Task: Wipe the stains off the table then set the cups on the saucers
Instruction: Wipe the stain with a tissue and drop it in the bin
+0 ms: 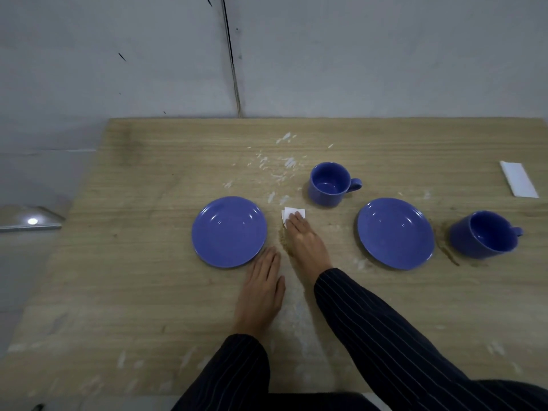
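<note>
Wooden table (133, 292) is touched by the flat left hand (261, 292); a tissue (290, 211), pressed under straight fingers (296, 221) of the right hand (302, 241), should be dragged firmly over the stain (283, 240) beside them.

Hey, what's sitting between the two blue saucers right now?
In the head view, the right hand presses a white tissue onto the table, beside a brownish stain.

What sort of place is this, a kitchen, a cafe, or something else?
Probably a bare workroom or staged test space rather than a lived-in kitchen: a scuffed, stained wooden table stands against plain grey wall panels, set with matching blue saucers and cups.
</note>
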